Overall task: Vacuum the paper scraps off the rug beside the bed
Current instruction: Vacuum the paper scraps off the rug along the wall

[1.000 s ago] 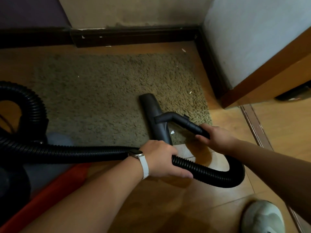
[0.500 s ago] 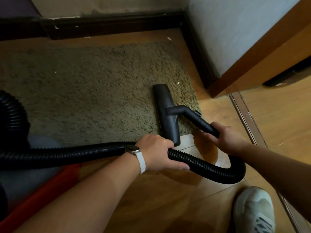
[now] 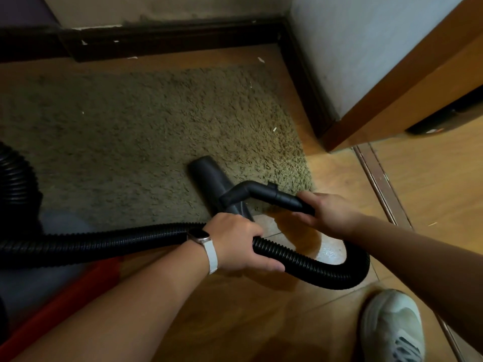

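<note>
Left hand (image 3: 236, 244) wrapped the hose (image 3: 104, 241), right hand (image 3: 329, 212) gripped the wand (image 3: 274, 195) (head (image 3: 209, 178) on the rug (image 3: 130, 142) edge); the tight hose loop could kink, leaving scraps (image 3: 274, 129).

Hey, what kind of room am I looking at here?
Likely a corner of a home, perhaps a bedroom: a shaggy rug on a wooden floor, dark skirting board along the walls.

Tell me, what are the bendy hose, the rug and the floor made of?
The hose looks like black plastic, ribbed and slightly shiny. The rug seems a shaggy fabric pile, dull olive, with tufts standing up. The floor looks like glossy wood or wood-look boards: brown grain, seams, reflections.
</note>
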{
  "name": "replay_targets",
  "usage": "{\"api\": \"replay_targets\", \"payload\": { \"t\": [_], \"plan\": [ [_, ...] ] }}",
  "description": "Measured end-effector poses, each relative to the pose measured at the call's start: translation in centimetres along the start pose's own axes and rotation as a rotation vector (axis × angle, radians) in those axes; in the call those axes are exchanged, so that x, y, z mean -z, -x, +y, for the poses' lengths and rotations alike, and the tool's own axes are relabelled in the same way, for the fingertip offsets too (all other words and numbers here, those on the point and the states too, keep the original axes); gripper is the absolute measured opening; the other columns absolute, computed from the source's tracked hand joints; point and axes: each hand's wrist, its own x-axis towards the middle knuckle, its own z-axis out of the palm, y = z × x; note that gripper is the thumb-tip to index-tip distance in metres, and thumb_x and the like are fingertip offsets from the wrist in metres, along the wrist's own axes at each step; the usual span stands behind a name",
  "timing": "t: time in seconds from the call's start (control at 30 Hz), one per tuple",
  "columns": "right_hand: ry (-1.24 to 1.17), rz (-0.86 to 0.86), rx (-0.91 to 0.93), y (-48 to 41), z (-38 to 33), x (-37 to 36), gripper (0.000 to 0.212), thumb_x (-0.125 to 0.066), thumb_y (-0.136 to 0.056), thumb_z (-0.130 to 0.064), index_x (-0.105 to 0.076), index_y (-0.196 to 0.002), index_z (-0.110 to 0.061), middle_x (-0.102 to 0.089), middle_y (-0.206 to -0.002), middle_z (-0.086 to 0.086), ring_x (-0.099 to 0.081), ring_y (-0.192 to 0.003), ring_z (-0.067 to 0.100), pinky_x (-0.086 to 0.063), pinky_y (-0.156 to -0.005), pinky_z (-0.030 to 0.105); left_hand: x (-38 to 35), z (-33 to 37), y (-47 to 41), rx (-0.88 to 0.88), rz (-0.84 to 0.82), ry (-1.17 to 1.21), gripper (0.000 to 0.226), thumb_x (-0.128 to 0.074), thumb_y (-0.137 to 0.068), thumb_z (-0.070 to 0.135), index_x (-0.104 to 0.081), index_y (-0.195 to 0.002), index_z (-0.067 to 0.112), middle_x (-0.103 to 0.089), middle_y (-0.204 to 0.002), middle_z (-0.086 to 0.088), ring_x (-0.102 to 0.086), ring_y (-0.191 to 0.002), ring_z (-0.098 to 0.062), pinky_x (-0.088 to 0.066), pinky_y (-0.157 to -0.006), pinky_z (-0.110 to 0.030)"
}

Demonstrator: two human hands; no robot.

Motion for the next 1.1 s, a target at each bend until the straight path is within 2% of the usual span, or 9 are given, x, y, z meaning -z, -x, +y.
{"api": "replay_targets", "payload": {
  "t": [0.07, 0.17, 0.3, 0.6, 0.8, 0.97, 1.1],
  "plan": [
    [-0.107, 0.013, -0.108, 0.2, 0.8, 0.2, 0.026, -0.061, -0.095, -0.041, -0.054, -0.115, -0.026, -0.061, -0.084, -0.005, -0.060, -0.071, 0.016, -0.049, -0.062, 0.031, 0.3, 0.2, 0.0, 0.000, 0.012, -0.004, 0.068, -0.041, -0.067, 0.094, -0.048, -0.067, 0.026, -0.056, -0.065, 0.009, -0.053, -0.060, -0.007, -0.042, -0.057, -0.027],
    [-0.246, 0.106, -0.301, 0.8, 2.5, 0.8, 0.018, -0.061, -0.096, -0.037, -0.053, -0.108, -0.026, -0.058, -0.076, -0.005, -0.057, -0.064, 0.009, -0.038, -0.051, 0.023, 0.6, 0.3, -0.3, 0.011, 0.034, 0.000, 0.068, -0.041, -0.067, 0.093, -0.050, -0.071, 0.027, -0.056, -0.068, 0.010, -0.054, -0.064, -0.008, -0.047, -0.064, -0.028],
    [-0.227, 0.214, -0.447, 1.2, 4.2, 2.0, 0.023, -0.058, -0.097, -0.042, -0.053, -0.110, -0.023, -0.059, -0.070, 0.005, -0.058, -0.058, 0.019, -0.037, -0.046, 0.027, 1.3, 0.5, -1.0, 0.021, 0.100, 0.017, 0.071, -0.040, -0.065, 0.095, -0.057, -0.075, 0.027, -0.058, -0.069, 0.011, -0.056, -0.065, -0.008, -0.050, -0.068, -0.028],
    [-0.223, 0.248, -0.516, -1.7, 5.2, 3.7, 0.026, -0.053, -0.099, -0.044, -0.050, -0.103, -0.018, -0.057, -0.072, 0.006, -0.057, -0.059, 0.020, -0.034, -0.046, 0.027, 1.8, 0.0, -1.6, 0.094, 0.161, 0.017, 0.067, -0.036, -0.062, 0.097, -0.047, -0.070, 0.031, -0.055, -0.068, 0.013, -0.055, -0.066, -0.005, -0.049, -0.065, -0.026],
    [-0.298, 0.197, -0.532, -3.2, 5.8, 3.4, 0.026, -0.051, -0.101, -0.044, -0.049, -0.104, -0.018, -0.059, -0.075, 0.007, -0.058, -0.062, 0.020, -0.036, -0.048, 0.028, 2.1, -0.2, -1.8, 0.163, 0.146, 0.025, 0.075, -0.035, -0.060, 0.098, -0.056, -0.079, 0.029, -0.057, -0.071, 0.013, -0.057, -0.069, -0.006, -0.051, -0.072, -0.029],
    [-0.175, 0.224, -0.493, -4.2, 5.9, 3.4, 0.025, -0.050, -0.101, -0.045, -0.045, -0.105, -0.021, -0.058, -0.073, 0.006, -0.057, -0.060, 0.020, -0.036, -0.046, 0.028, 2.1, -0.1, -1.6, 0.182, 0.135, -0.012, 0.073, -0.036, -0.063, 0.097, -0.056, -0.079, 0.028, -0.056, -0.071, 0.013, -0.058, -0.071, -0.008, -0.050, -0.072, -0.029],
    [0.007, 0.259, -0.442, -6.0, 5.6, 4.8, 0.027, -0.049, -0.101, -0.043, -0.043, -0.103, -0.017, -0.054, -0.073, 0.005, -0.054, -0.058, 0.022, -0.035, -0.045, 0.029, 2.4, -0.2, -1.7, 0.217, 0.131, -0.003, 0.073, -0.037, -0.063, 0.097, -0.055, -0.078, 0.028, -0.058, -0.072, 0.013, -0.059, -0.072, -0.010, -0.050, -0.071, -0.030]
  ]
}}
